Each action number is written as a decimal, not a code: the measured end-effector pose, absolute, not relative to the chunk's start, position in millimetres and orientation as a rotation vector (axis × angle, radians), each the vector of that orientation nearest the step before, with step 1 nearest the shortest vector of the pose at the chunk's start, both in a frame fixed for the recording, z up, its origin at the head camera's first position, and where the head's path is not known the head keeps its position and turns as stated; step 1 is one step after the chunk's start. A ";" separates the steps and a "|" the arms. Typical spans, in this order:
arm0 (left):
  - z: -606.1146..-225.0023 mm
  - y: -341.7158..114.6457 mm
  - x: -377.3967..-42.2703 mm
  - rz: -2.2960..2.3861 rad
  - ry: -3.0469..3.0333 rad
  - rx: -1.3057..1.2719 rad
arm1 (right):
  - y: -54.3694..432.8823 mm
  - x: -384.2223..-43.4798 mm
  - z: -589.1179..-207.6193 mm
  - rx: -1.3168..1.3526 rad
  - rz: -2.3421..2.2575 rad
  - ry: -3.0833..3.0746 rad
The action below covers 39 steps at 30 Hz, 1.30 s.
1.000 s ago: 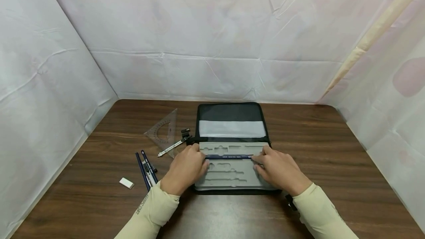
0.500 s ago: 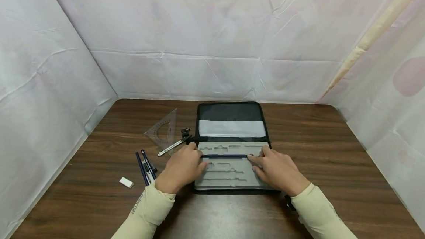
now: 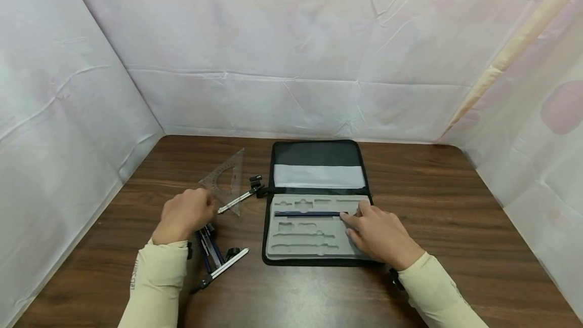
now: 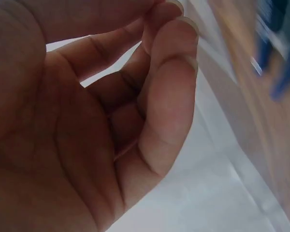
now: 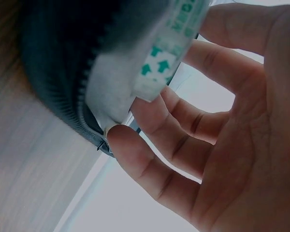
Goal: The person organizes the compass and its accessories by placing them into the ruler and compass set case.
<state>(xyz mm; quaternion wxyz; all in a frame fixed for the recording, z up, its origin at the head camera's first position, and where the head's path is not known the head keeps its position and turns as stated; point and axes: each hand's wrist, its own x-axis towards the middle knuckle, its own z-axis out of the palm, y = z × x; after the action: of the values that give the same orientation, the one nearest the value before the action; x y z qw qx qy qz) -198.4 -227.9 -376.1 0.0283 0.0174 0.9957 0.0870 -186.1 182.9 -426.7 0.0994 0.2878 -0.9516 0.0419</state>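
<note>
A dark blue pencil [image 3: 307,213] lies lengthwise in a long slot of the grey moulded tray [image 3: 300,253]. My right hand [image 3: 378,229] is at the tray's right side, its index fingertip touching the pencil's right end. In the right wrist view several fingertips [image 5: 130,150] are at the edge of the case, beside a pale piece printed with green arrows. My left hand [image 3: 186,214] is over the table left of the case, above a group of dark blue pencils [image 3: 210,249]. Its fingers [image 4: 171,96] curl loosely with nothing visible between them.
The black zip case [image 3: 316,153] stands unfolded, a white pocket in its lid. A clear set square [image 3: 236,176] and a metal compass [image 3: 239,200] lie left of it. A second compass-like metal tool [image 3: 230,263] lies nearer, by the pencils. Pale sheets [image 3: 291,49] wall in the table.
My left hand has let go of the pencil's left end and moved left over the loose pencils. The nearer compass-like tool is uncovered; the white eraser is hidden. My right hand stays at the pencil.
</note>
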 end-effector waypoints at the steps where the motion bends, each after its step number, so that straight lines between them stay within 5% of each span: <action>1: -376.8 -234.6 -198.2 0.277 3.051 0.014 | 182.7 -186.1 -426.6 0.853 0.125 -2.815; 14: -390.7 -258.0 -204.1 0.226 2.908 -0.249 | 183.3 -186.9 -427.0 0.858 0.120 -2.790; 27: -397.0 -255.9 -206.4 0.295 2.868 -0.243 | 183.4 -186.2 -426.8 0.864 0.123 -2.770; 39: -396.4 -242.0 -215.2 0.826 2.768 -0.117 | 183.5 -187.6 -429.1 0.869 0.134 -2.768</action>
<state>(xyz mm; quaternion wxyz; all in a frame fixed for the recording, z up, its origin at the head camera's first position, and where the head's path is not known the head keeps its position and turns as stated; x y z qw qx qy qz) -215.2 -242.0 -396.4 0.1251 -0.0400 0.9500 0.2834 -187.6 183.5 -429.1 0.1183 0.2971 -0.9464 0.0459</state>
